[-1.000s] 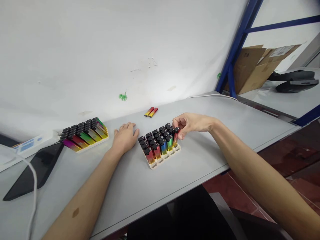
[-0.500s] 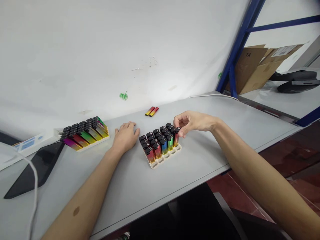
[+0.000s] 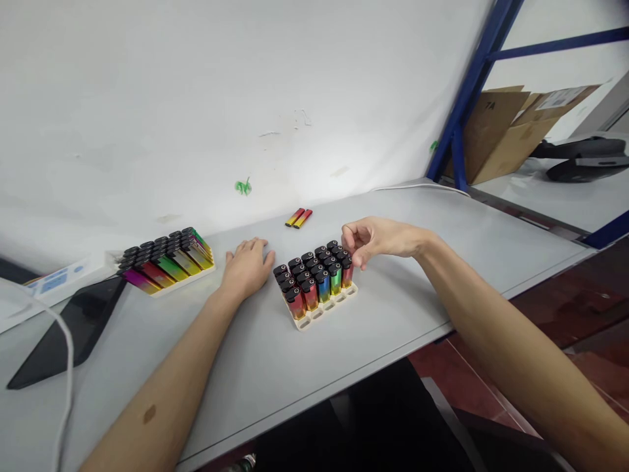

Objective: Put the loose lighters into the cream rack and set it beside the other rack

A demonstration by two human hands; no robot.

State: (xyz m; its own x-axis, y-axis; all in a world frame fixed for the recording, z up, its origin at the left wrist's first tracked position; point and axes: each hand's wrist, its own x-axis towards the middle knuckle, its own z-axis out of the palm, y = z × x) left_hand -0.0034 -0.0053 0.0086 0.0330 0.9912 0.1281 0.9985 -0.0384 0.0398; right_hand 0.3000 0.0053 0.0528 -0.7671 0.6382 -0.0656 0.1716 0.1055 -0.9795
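A cream tray (image 3: 328,313) on the grey table holds rows of upright lighters with black tops, and its front row of slots is bare. My right hand (image 3: 366,241) is at the tray's right end, its thumb and fingers pinched on a red lighter (image 3: 346,272) that stands in the tray. My left hand (image 3: 246,265) lies flat on the table left of the tray, fingers spread, holding nothing. Farther left, a second tray (image 3: 184,282) is filled with leaning colourful lighters. Two red and yellow lighters (image 3: 299,218) lie near the wall.
A black tablet-like object (image 3: 73,331) and a white cable (image 3: 69,367) are at the left. A blue metal frame (image 3: 457,124) rises at the right, with cardboard boxes (image 3: 506,137) and a black device (image 3: 584,159) behind it. The table's front edge (image 3: 314,394) runs below the tray.
The red lighter under my right hand has moved down slightly and now sits lower, about level with its neighbours. My left hand has stayed in place.
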